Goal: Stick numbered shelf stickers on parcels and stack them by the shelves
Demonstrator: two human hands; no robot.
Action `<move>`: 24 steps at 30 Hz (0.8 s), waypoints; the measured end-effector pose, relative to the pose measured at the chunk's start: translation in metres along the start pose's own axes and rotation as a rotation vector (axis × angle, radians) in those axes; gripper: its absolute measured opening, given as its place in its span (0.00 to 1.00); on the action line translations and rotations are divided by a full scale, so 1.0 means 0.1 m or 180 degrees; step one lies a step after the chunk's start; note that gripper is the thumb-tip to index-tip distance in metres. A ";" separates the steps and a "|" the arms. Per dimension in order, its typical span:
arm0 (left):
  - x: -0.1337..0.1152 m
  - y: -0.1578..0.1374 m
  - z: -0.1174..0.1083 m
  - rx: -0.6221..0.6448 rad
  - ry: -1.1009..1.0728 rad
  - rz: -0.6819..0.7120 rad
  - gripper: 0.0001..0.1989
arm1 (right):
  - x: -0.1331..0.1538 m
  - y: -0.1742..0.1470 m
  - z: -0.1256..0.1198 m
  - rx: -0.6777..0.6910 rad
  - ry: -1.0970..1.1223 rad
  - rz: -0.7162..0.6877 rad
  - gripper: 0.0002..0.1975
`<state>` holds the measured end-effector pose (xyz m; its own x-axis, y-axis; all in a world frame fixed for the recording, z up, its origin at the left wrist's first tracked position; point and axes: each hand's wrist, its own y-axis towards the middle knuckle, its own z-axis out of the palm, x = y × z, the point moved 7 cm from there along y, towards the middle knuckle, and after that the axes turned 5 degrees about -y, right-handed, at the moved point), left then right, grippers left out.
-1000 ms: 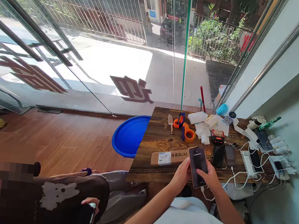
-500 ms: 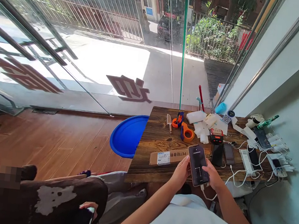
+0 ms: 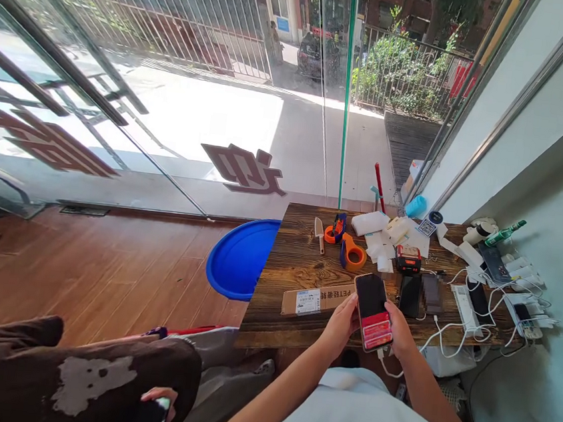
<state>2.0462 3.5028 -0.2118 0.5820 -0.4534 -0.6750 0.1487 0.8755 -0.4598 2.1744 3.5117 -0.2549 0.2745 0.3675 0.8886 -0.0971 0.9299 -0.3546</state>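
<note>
A smartphone point(image 3: 373, 309) is held upright between my two hands, over the front edge of the wooden table point(image 3: 295, 273). Its screen is dark on top and red with light bands lower down. My left hand point(image 3: 341, 321) grips the phone's left side, and my right hand point(image 3: 399, 332) grips its right side with the thumb at the edge. A white charging cable point(image 3: 386, 364) runs from the phone's bottom end. Just left of the phone lies a long cardboard box point(image 3: 320, 298) with a white label. Two dark phones, one a black phone point(image 3: 409, 295), lie to its right.
On the table are a knife point(image 3: 319, 234), orange tape dispensers point(image 3: 353, 253), a red-and-black battery point(image 3: 408, 258) and a power strip point(image 3: 467, 310) with tangled cables. A blue round tub point(image 3: 236, 260) stands left of the table. A person in dark clothes point(image 3: 93, 379) sits at left, holding a phone.
The phone's screen has gone from a dark display with a small white outline to one with a red lower half. My right thumb has moved off the screen to the phone's edge.
</note>
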 end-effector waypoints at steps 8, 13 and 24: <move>-0.05 0.02 -0.11 -0.0069 -0.0110 0.0071 0.31 | 0.12 0.00 0.21 0.0080 0.0079 0.0209 0.23; -0.11 0.02 -0.17 -0.0140 -0.0169 0.0135 0.33 | 0.14 0.04 0.30 0.0093 0.0061 0.0295 0.25; -0.18 0.11 -0.92 -0.0648 0.1250 0.0279 0.22 | -0.18 0.10 0.30 0.0537 -0.0070 0.0920 0.22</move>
<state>1.9634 3.5052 -0.2577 0.2321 -0.4426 -0.8662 -0.0709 0.8804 -0.4688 2.1396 3.5142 -0.2659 0.1921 0.6148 0.7649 -0.3254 0.7752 -0.5414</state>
